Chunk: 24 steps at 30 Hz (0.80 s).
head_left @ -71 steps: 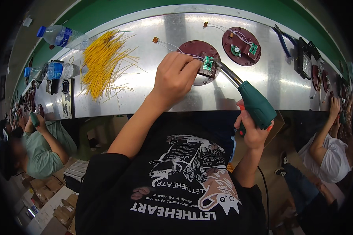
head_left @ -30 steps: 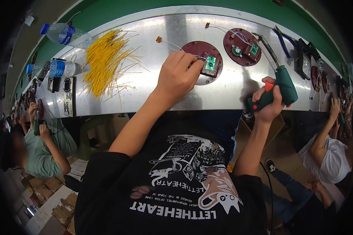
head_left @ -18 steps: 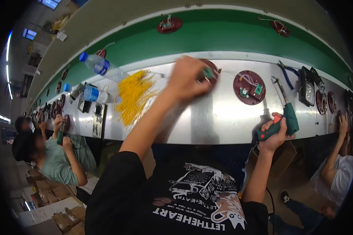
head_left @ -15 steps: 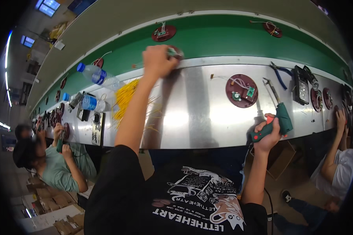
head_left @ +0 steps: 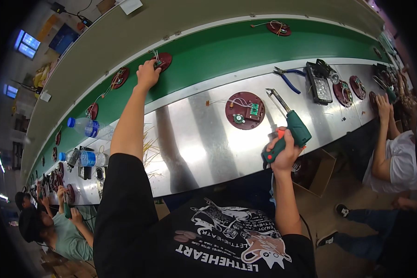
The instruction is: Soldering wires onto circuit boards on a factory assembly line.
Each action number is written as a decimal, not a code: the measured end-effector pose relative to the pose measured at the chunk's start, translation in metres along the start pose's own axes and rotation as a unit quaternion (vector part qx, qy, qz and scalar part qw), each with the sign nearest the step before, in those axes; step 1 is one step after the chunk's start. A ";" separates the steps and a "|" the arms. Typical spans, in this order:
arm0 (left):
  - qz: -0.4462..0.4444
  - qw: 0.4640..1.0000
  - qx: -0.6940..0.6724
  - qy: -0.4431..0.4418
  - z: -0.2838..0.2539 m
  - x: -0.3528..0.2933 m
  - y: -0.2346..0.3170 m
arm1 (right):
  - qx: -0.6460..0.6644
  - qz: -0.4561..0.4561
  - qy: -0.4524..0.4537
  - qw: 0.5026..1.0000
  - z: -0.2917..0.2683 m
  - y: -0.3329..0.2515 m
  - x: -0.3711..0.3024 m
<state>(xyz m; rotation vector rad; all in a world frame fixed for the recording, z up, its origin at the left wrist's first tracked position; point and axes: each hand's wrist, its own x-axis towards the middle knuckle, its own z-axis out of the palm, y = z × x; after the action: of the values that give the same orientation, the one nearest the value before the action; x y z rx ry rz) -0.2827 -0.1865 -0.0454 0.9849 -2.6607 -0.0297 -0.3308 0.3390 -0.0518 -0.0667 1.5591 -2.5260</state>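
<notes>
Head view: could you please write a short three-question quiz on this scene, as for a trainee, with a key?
1. What does the right hand grip? (a) a water bottle (b) a green trigger tool (c) a cardboard box
2. True or false: the blue-handled pliers lie on the metal bench.
3. What kind of thing are the fingers of the left hand touching, and what colour is it?

Key: 1. b. 2. True. 3. A disc, maroon, with white wires on it.

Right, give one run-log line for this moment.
left hand: touching maroon disc, green strip | right hand: gripping soldering gun | metal bench: another wired disc
</notes>
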 end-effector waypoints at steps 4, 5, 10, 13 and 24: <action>0.055 0.998 -0.016 0.026 -0.029 -0.046 0.026 | 0.020 0.012 -0.016 1.000 0.001 -0.002 -0.002; 0.094 0.994 -0.038 0.051 -0.042 -0.064 0.047 | 0.018 0.014 -0.016 1.000 -0.001 -0.002 -0.003; 0.168 0.977 -0.104 0.081 -0.095 -0.216 0.138 | 0.027 0.008 -0.017 0.999 -0.008 -0.002 -0.001; 0.139 0.977 -0.112 0.114 -0.092 -0.287 0.166 | 0.021 0.020 -0.031 0.999 -0.004 -0.003 -0.002; 0.085 0.981 -0.082 0.151 -0.067 -0.331 0.180 | -0.004 0.014 -0.048 0.999 0.000 -0.001 -0.003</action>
<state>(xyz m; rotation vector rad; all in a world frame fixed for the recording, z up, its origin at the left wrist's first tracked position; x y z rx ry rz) -0.1395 0.1687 -0.0500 0.6490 -2.4074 -0.0564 -0.3284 0.3397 -0.0505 -0.1630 1.5228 -2.4565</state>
